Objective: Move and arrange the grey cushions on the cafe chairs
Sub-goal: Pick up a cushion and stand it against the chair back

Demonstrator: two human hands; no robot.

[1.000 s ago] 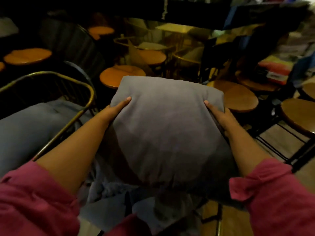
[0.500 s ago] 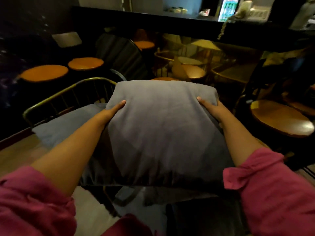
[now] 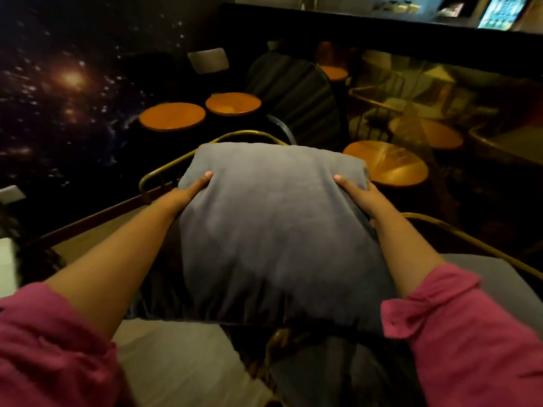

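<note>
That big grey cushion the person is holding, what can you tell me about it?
The grey cushion is a plump, roughly square pillow in soft, velvety-looking fabric, plain, with rounded corners and gathered folds along its near edge. It is held up in front of the person, tilted with its broad face toward the camera. The left hand grips its left side and the right hand its right side, thumbs on top. It hides part of a brass-framed chair behind it.

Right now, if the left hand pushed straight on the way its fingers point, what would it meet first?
The left hand already presses the grey cushion; clear of it, probably the chair's brass back rail, though depth is unclear.
</note>
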